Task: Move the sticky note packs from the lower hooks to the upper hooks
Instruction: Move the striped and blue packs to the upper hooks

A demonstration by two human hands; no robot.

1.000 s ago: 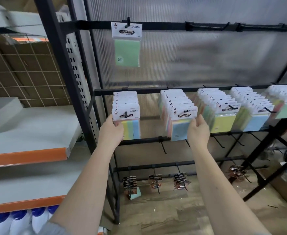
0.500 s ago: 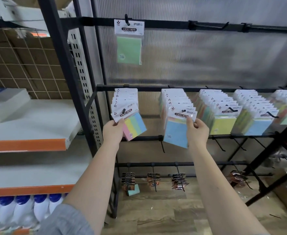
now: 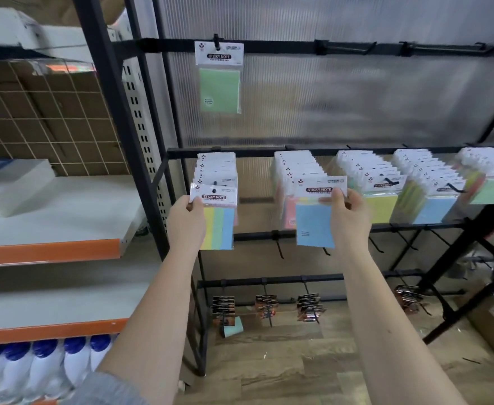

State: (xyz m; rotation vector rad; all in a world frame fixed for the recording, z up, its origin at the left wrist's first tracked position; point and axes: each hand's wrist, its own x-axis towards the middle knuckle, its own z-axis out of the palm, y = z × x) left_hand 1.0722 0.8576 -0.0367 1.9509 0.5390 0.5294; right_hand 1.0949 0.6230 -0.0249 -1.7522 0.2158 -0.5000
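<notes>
Pinched one sticky note pack in each hand, left hand (image 3: 186, 213) the striped pack (image 3: 217, 217), right hand (image 3: 347, 213) the blue pack (image 3: 315, 220), near lower hooks; next probably lifting to the upper hooks (image 3: 368, 48).

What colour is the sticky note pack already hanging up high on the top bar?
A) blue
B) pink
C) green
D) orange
C: the single sticky note pack hanging from the upper hook shows a plain green pad under its white label. The left hand holds a striped pack and the right hand holds a blue pack, both lower down.
</notes>
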